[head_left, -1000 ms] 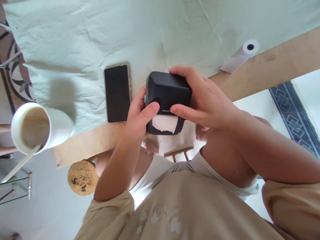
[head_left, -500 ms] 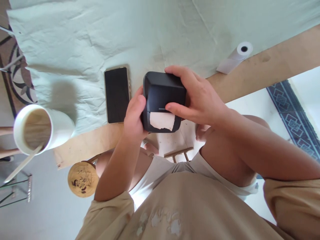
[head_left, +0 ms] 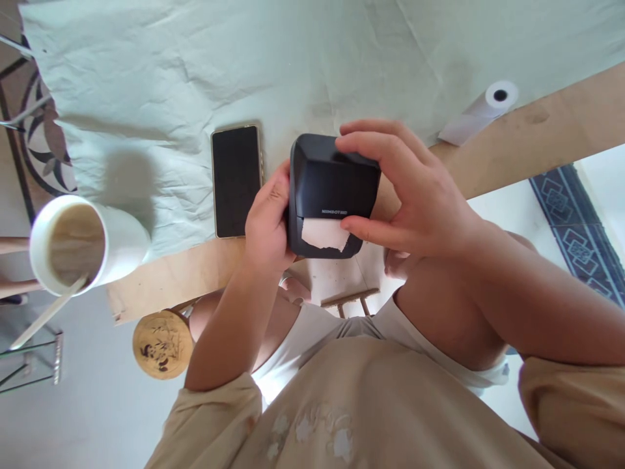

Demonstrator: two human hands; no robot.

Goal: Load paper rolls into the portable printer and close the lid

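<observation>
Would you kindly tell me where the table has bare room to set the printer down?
The pale cloth is bare beyond the phone and between the printer and paper roll. The near edge is crowded: phone, cup, left hand and right hand.

The printer (head_left: 332, 189) is held at the near edge of the worktop (head_left: 537, 130), between the left hand (head_left: 266, 225) at 9 o'clock and the right hand (head_left: 415, 195) at 3 o'clock. The phone (head_left: 237, 180) is laid just beyond the left hand at 9 o'clock, the cup (head_left: 83, 244) farther out that way, and the paper roll (head_left: 481, 111) is set well apart at 2 o'clock.
</observation>
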